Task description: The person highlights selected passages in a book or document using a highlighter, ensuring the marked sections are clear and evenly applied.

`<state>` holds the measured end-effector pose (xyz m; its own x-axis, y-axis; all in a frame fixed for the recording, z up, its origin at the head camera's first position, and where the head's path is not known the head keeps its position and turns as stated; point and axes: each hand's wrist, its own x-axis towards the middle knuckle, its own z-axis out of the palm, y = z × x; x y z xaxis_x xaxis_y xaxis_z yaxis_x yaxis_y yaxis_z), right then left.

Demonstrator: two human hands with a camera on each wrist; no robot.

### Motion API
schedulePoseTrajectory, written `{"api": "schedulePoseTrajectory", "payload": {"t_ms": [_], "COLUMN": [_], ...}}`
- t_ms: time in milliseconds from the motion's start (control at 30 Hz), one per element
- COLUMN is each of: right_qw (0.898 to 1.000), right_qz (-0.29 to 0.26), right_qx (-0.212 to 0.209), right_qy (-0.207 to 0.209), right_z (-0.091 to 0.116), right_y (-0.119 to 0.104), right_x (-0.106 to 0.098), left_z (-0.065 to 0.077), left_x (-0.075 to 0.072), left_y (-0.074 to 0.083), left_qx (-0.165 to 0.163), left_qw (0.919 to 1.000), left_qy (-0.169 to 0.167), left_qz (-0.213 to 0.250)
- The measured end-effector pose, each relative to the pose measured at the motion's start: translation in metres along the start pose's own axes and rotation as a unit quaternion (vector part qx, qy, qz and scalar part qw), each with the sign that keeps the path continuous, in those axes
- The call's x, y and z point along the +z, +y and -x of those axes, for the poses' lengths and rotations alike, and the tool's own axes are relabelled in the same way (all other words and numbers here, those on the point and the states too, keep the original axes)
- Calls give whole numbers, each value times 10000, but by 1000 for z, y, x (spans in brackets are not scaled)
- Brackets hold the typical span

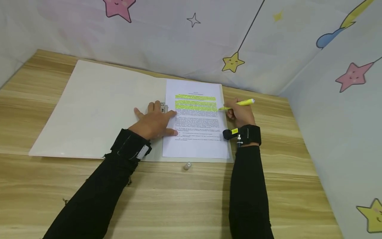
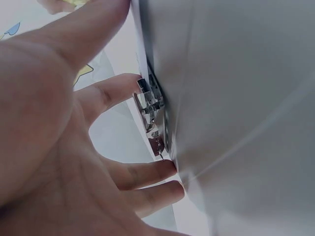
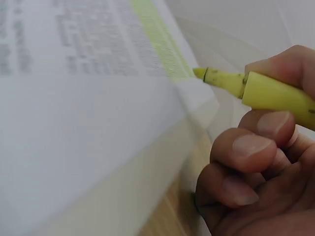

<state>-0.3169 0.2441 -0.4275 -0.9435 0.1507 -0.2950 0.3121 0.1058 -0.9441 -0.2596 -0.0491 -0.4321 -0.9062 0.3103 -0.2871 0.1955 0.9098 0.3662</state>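
We see the yellow marker (image 1: 245, 102) in the right hand (image 1: 242, 114), pinched between the thumb and fingers, with its bare tip near the right edge of the white paper (image 1: 197, 149). The tip sits just by the end of the lowest yellow stripe, but the right wrist view is blurry, so we can't be sure if it touches the page. We think the marker is light and hard, like smooth plastic, so it could roll in our fingers if we hold it too loosely. The best place to hold it is the thick part just behind the tip. The tip is probably soft and would squash if we pushed hard. The left hand (image 1: 153, 121) is spread wide, with its thumb and a finger on the paper's left edge and other fingers by the metal clip (image 1: 163, 107). The paper looks thin and floppy, so it could slide or crease, and a flat hand near its edge should keep it still. Under it, the white folder (image 1: 98, 109) seems stiffer and a bit slick. A small grey piece (image 1: 187, 166) rests on the wooden table (image 1: 179, 205), close to the folder's near edge.
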Motion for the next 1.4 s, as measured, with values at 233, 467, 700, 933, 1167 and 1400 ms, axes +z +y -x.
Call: {"api": "schedulePoseTrajectory", "payload": {"t_ms": [233,467,700,933,1167,1400], "right_qw": [9895,9871,9920,9939,9894,9891], "right_qz": [-1308,-534,655,731,1186,1274], "right_qx": [-380,-1070,-639,-442,-464,-370], "right_qy": [-486,-1064,-870,-692,-698,-635], "right_z": [14,15,13,9,13,14], "right_y": [-17,-25,-4,9,8,9], "right_x": [4,54,96,104,111,114], "left_z": [0,-3,-6,-6,-4,0], "left_x": [0,3,8,8,6,1], "left_y": [-3,0,10,15,13,11], "left_qx": [-21,-40,-40,-20,16,100], "left_qw": [10000,10000,9998,9998,9997,9993], "left_qy": [6,-16,-63,-56,-109,-300], "left_qz": [47,-21,-157,-206,-222,-202]}}
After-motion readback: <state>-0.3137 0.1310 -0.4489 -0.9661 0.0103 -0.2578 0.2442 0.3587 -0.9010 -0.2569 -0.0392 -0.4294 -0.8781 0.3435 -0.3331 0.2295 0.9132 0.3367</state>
